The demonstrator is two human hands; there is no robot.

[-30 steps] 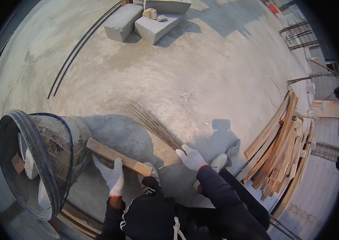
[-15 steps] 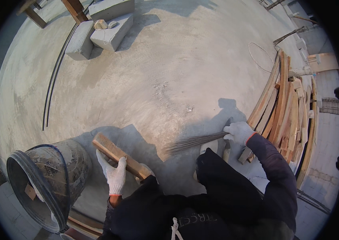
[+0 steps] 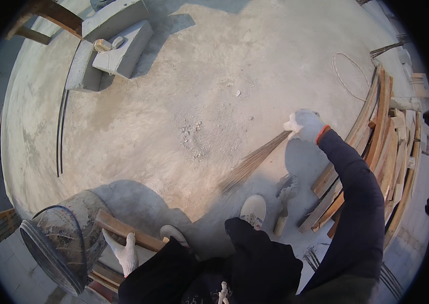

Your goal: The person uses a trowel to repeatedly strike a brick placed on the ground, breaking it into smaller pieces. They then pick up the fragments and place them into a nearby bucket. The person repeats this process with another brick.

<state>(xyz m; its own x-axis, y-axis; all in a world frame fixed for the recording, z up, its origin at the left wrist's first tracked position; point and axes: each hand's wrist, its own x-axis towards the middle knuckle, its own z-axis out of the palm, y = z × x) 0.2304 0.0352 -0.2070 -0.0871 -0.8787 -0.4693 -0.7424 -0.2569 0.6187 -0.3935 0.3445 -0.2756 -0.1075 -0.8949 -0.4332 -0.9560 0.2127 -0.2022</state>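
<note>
My right hand (image 3: 307, 125), in a white glove with an orange cuff, is closed round the bound end of a stick broom (image 3: 256, 163). The bristles fan out toward my feet and touch or nearly touch the concrete floor. Left of them lies a patch of grey rubble (image 3: 191, 134) and dust. In my left hand (image 3: 125, 253), also gloved, is a short wooden board (image 3: 129, 231), held at a slant beside my left shoe. Next to that hand a dirty bucket (image 3: 80, 218) lies on its side, its mouth facing the lower left.
Long timber strips (image 3: 379, 137) are piled on the right, with a loop of rope (image 3: 334, 63) beyond. Concrete blocks (image 3: 123, 53) stand at the far left near two dark rods (image 3: 63, 134). A grey-bladed hand tool (image 3: 282, 213) lies right of my right shoe (image 3: 253, 209).
My right hand has moved farther out with the broom, which now slants more steeply. My left hand and the board have shifted down and left, close against the bucket. The view has turned.
</note>
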